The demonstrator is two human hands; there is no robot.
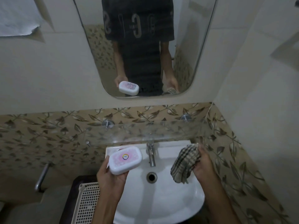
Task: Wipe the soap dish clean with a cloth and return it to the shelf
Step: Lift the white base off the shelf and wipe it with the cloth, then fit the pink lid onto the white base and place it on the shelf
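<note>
A: One soap dish (125, 160), white with a pink lid, lidded and held over the left rim of the washbasin (178, 207). Gripped by the left hand (110, 175), thumb on the near end, fingers curled underneath.

B: And opposite, well apart from it?

A: Checked cloth (184, 164), bunched up and clutched in the right hand (202, 167), fingers wrapped round it. Not touching the dish yet.

B: So far along, then?

A: Hard to call from here. Dish off the shelf, cloth ready; probably just before the wiping, or between passes. No telling whether any face has been cleaned.

B: Left to do?

A: Likely the wipe itself, then back onto the glass shelf (145, 131) just beyond both hands, under the mirror (186, 46).

B: Between the hands?

A: Tap (151, 156) and drain (151, 177). Below the left forearm, a perforated plastic basket (87, 204).
</note>
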